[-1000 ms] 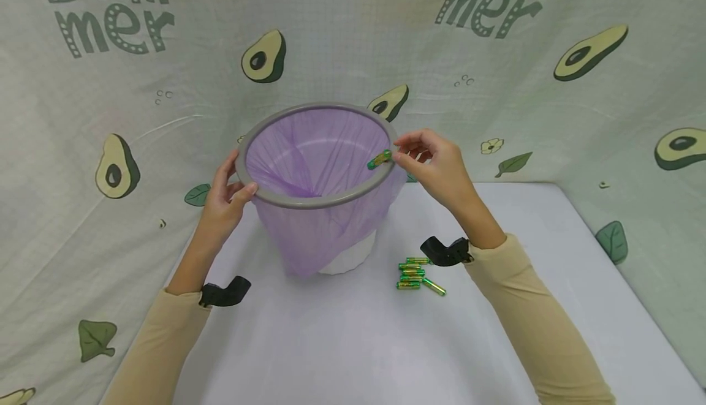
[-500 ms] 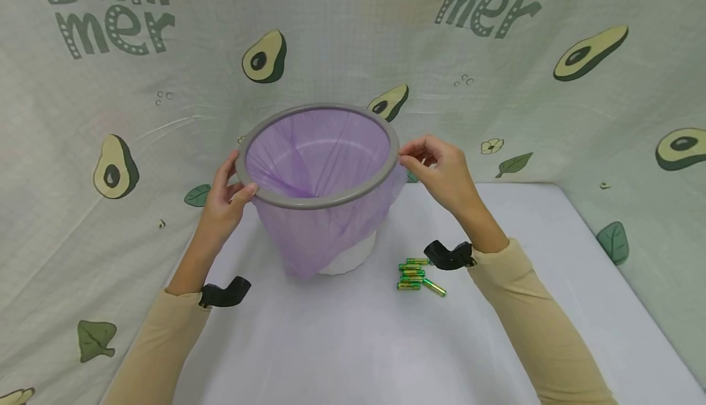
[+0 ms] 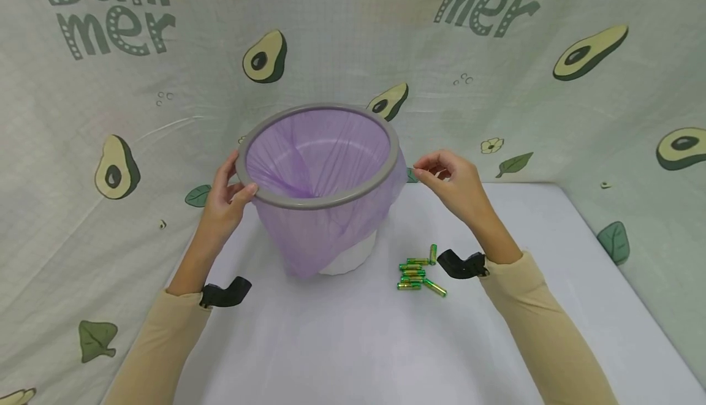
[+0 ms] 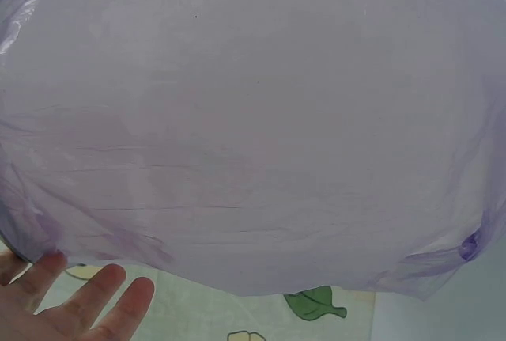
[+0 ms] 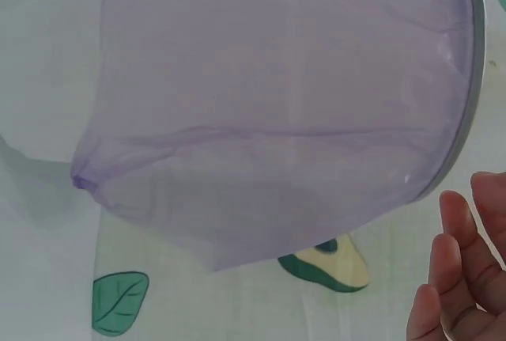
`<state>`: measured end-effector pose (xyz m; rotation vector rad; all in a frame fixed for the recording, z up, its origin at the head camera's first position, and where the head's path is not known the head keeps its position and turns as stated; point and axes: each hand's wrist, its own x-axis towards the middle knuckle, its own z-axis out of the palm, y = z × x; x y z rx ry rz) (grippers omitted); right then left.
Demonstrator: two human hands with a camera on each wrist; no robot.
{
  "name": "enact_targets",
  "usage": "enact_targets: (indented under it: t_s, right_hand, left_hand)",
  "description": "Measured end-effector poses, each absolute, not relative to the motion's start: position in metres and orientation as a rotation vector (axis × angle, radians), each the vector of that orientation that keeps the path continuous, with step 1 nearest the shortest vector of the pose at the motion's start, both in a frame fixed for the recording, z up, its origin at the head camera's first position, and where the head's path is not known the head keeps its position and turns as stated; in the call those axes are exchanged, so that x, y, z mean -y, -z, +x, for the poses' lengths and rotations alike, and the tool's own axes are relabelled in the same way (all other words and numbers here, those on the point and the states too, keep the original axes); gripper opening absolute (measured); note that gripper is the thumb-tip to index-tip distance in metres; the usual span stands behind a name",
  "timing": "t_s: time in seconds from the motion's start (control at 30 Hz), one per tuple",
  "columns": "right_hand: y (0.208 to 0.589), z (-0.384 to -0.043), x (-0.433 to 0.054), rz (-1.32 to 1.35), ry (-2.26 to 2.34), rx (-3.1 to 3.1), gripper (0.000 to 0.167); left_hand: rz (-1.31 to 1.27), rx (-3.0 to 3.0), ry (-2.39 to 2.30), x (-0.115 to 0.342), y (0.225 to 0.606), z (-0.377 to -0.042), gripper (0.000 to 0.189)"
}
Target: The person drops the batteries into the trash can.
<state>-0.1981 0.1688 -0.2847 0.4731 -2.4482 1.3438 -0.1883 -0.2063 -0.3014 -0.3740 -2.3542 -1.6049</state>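
Observation:
A trash can (image 3: 353, 252) with a grey rim (image 3: 309, 201) is lined with a thin purple bag (image 3: 331, 227). My left hand (image 3: 223, 200) grips the rim at the left side, thumb over the top and fingers along the outside. In the left wrist view, fingers (image 4: 118, 309) of that hand show beside the bag. Just right of the rim, my right hand (image 3: 449, 181) hangs in the air with loosely bent fingers and holds nothing. Several green and gold batteries (image 3: 412, 272) lie on the table below it. The bottom inside the can is hidden.
The white table (image 3: 342, 344) has its right edge (image 3: 623, 282) running beside a hanging cloth (image 3: 496, 111) with avocado and leaf prints. The cloth rises behind the can. A black wrist camera (image 3: 225, 293) is strapped to the left wrist, another camera (image 3: 462, 264) to the right.
My right hand let go of a battery at the rim and moved right and down, away from the can. One more battery on the table came into sight. My left hand stayed.

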Motion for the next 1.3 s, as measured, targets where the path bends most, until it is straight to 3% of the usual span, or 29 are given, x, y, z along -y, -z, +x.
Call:
enact_targets:
  t_s: [0.4,0.8,1.3]
  right_hand:
    - [0.334,-0.187,-0.201,0.381,-1.339,2.721,0.033]
    - [0.408,-0.162,-0.225,0.258,-1.342,2.940,0.048]
    - [0.452,-0.144,-0.231,0.011,-1.457,3.005,0.053]
  left_hand:
    - [-0.363,2.369,1.596,0.205,0.301,-0.188,0.067]
    - [-0.362,2.375,1.582,0.204,0.302,-0.189,0.068]
    - [-0.362,2.374,1.567,0.204,0.302,-0.190,0.067]
